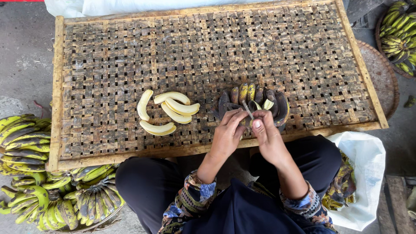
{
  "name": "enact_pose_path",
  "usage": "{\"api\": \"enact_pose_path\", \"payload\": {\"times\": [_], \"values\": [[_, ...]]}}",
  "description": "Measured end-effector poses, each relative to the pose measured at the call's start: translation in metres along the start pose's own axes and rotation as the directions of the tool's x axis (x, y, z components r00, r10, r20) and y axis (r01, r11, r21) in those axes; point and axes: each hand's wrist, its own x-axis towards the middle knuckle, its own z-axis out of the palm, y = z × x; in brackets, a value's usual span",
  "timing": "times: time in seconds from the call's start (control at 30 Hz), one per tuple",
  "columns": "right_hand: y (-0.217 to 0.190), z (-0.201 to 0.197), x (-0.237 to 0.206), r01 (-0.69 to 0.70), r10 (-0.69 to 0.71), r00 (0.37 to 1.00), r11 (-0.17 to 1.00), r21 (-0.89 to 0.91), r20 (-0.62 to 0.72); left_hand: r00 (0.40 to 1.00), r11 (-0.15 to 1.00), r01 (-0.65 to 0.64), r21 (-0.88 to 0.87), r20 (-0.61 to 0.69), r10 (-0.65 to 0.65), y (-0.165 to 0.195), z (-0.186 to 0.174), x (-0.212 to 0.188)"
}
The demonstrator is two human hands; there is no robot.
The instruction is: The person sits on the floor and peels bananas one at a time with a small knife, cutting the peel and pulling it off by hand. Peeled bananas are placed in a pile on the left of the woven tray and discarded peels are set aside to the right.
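At the near edge of the woven bamboo surface (130, 56), the person's left hand (228, 130) and right hand (265, 132) are pressed close together, both closed on one dark-skinned banana (248, 116) whose skin is partly open, pale flesh showing at the tip; the left fingers pinch a strip of skin while the right thumb bears on the fruit. Just beyond the hands lies a fan-shaped bunch of dark bananas (255, 97), touching the one being worked, most of them unpeeled as far as can be seen. To the left, a little apart, six or so peeled bananas (167, 112) lie in a loose cluster on the weave, so the peeling looks only begun, judging by how much fruit waits. Down at the person's left, a basket of greenish-yellow bananas (52, 190) sits on the floor, heaped high, and another basket of bananas (398, 34) shows at the far right corner. A white sack (366, 173) holding dark peels rests by the right knee. Most of the weave bears nothing, and nothing stands between the hands and the bunch.
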Motion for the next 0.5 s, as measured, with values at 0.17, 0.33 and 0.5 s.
{"api": "enact_pose_path", "payload": {"times": [0.17, 0.33, 0.5], "values": [[0.013, -0.013, 0.005, -0.406, 0.401, 0.903, 0.682, 0.608, 0.152, 0.987, 0.938, -0.163, -0.305, -0.055, 0.154, -0.024, 0.012, -0.001], [0.018, -0.023, 0.001, -0.292, 0.425, 0.905, 0.644, 0.707, -0.015, 0.947, 0.438, -0.105, -0.893, -0.225, -0.230, -0.036, 0.018, 0.004], [0.035, -0.055, -0.032, -0.115, 0.369, 0.889, 0.752, 0.649, -0.270, 0.811, -0.022, -0.193, -0.981, -0.147, -0.566, -0.052, -0.012, 0.017]]}}
